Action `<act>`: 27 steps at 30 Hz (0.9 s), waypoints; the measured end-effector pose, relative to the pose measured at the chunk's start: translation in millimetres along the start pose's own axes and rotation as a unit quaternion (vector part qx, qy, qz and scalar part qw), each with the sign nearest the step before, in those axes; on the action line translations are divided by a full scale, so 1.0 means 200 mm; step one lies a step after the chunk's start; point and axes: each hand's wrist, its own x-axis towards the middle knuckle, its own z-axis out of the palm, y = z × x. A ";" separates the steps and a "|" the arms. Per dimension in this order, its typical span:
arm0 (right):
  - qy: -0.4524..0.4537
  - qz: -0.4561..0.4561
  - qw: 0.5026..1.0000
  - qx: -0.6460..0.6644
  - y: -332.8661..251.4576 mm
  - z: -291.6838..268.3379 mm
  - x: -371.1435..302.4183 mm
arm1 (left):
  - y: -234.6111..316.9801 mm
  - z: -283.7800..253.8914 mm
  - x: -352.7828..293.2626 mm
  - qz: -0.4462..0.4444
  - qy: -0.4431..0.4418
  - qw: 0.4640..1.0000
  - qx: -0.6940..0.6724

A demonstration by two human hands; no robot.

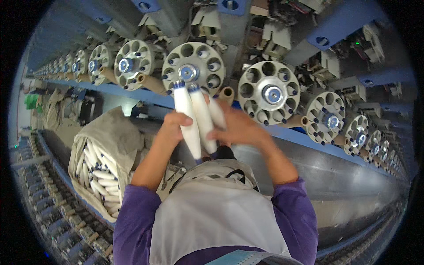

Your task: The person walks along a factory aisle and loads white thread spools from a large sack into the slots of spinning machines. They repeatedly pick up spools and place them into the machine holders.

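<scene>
In front of my body I hold a bunch of white yarn bobbins with dark blue ends. My left hand [173, 126] is closed around the left-hand bobbin [187, 121], its thumb lying across the yarn. Next to it stands a second bobbin [202, 115], with fingers of my right hand [240, 126] against its lower part. A third bobbin [217, 113] is partly covered by that hand, which is blurred by motion. Just beyond the bobbin tops is a round, cream bobbin magazine [198, 62] with several holes, some with bobbins in them.
A cloth-lined bin [112, 130] at the left holds many loose bobbins [106, 181]. More round magazines [285, 96] line the machine on both sides. Brown cardboard tubes [152, 83] stick out between them. A dark metal panel [318, 163] runs along the right below.
</scene>
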 end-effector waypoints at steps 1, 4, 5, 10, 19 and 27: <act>0.000 0.039 0.999 0.034 -0.02 0.05 -0.02 | -0.04 0.01 -0.01 -0.039 0.058 0.998 -0.005; 0.088 0.104 0.979 0.153 0.03 0.22 -0.27 | -0.14 0.01 -0.02 -0.178 0.165 0.966 -0.087; 0.143 0.138 0.955 0.220 0.06 0.27 -0.33 | -0.16 0.01 0.01 -0.189 0.079 0.970 -0.132; 0.251 0.224 0.771 0.541 0.27 0.22 -0.25 | -0.20 0.05 0.46 -0.234 0.058 0.967 -0.082; 0.228 0.133 0.583 0.768 0.42 0.04 -0.03 | -0.36 -0.07 1.00 -0.195 0.139 0.968 -0.079; 0.589 0.097 0.799 -0.075 0.39 -0.31 -0.27 | -0.18 -0.02 0.72 -0.139 0.202 0.968 0.059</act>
